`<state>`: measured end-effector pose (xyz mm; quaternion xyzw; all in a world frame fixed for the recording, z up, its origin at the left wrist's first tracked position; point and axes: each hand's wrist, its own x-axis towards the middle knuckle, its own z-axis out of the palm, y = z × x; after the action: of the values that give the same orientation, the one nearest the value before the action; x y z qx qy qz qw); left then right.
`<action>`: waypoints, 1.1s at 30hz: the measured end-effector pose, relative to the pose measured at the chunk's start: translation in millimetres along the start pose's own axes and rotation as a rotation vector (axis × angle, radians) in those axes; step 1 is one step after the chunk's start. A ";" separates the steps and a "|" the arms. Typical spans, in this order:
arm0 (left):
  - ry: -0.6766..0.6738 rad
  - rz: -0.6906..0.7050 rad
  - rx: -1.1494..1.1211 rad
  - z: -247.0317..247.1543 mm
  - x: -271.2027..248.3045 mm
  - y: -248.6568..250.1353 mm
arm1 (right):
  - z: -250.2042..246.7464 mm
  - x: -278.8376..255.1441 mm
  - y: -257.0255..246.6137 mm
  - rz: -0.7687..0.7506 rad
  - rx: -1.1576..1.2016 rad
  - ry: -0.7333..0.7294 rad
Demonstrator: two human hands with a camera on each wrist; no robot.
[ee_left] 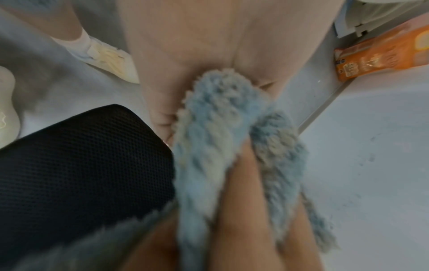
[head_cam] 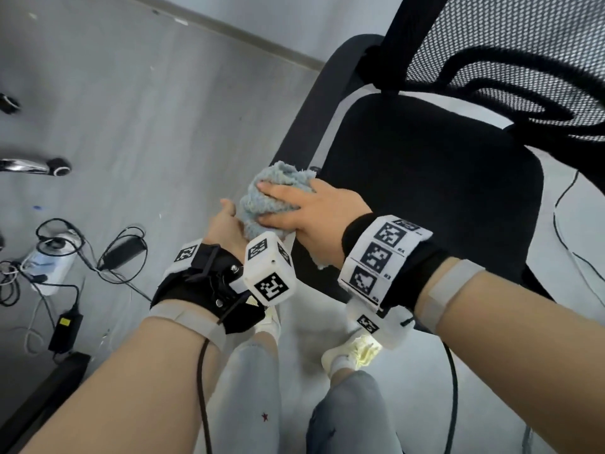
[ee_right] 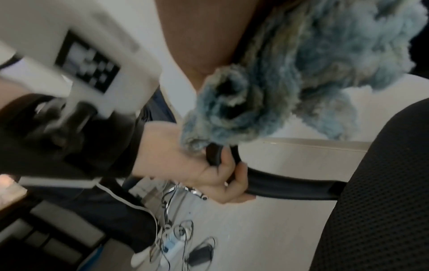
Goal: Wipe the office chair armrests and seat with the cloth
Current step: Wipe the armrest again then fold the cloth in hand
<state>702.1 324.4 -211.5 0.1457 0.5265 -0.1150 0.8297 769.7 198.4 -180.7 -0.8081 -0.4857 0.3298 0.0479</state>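
The black office chair has a mesh backrest [head_cam: 523, 44], a black seat [head_cam: 425, 191] and a left armrest [head_cam: 314, 103] sloping down toward me. A fluffy blue cloth [head_cam: 271, 191] is bunched over the armrest's front end. My right hand [head_cam: 304, 208] grips it from above, fingers spread and curled over it. My left hand [head_cam: 226, 221] is just left of the cloth. In the right wrist view its fingers [ee_right: 232, 176] curl round the black armrest bar [ee_right: 290, 187] under the cloth [ee_right: 290, 82]. The left wrist view shows the cloth [ee_left: 220, 137] beside the seat corner [ee_left: 81, 174].
On the grey floor at the left lie a power strip [head_cam: 49, 260], tangled cables and a black adapter [head_cam: 65, 326]. Another chair's caster [head_cam: 59, 167] shows at far left. My shoes [head_cam: 353, 352] stand below the seat. An orange box [ee_left: 380, 53] lies by the wall.
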 end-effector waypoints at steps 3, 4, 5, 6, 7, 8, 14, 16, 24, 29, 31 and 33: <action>0.071 0.045 -0.084 8.0 -4.9 -16.1 | -5.4 -19.6 18.6 0.013 0.173 0.087; 0.125 0.082 -0.109 11.4 -5.8 -25.7 | -5.4 -29.7 25.8 0.044 0.227 0.143; 0.179 0.113 -0.128 14.0 -4.1 -35.7 | -4.1 -41.9 35.1 0.088 0.284 0.207; 0.214 0.118 -0.110 17.0 -2.8 -46.7 | -3.0 -57.4 43.9 0.139 0.372 0.265; 0.226 0.116 -0.097 21.1 -1.6 -59.3 | -1.5 -73.6 53.2 0.187 0.454 0.317; 0.236 0.102 -0.100 25.9 0.8 -72.7 | 2.0 -90.3 63.7 0.243 0.537 0.364; 0.048 -0.024 0.304 98.2 20.1 -173.0 | 34.4 -201.7 135.5 0.463 0.690 0.625; -0.069 -0.050 0.485 132.0 22.1 -215.9 | 46.2 -242.5 159.9 0.524 0.671 0.679; -0.316 -0.097 0.976 231.3 30.1 -351.4 | 91.0 -370.2 213.8 0.711 0.696 0.947; -0.280 -0.204 0.962 255.1 30.3 -397.7 | 122.5 -392.6 222.2 0.730 0.617 0.688; -0.339 -0.348 0.805 256.3 27.7 -406.0 | 129.1 -391.2 223.9 0.791 0.523 0.550; -0.381 -0.378 0.750 254.5 29.6 -410.6 | 126.4 -389.1 227.7 0.819 0.507 0.539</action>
<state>787.0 -151.3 -185.3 0.3135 0.3040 -0.4718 0.7659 747.1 -269.2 -180.2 -0.9500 -0.0075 0.2095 0.2315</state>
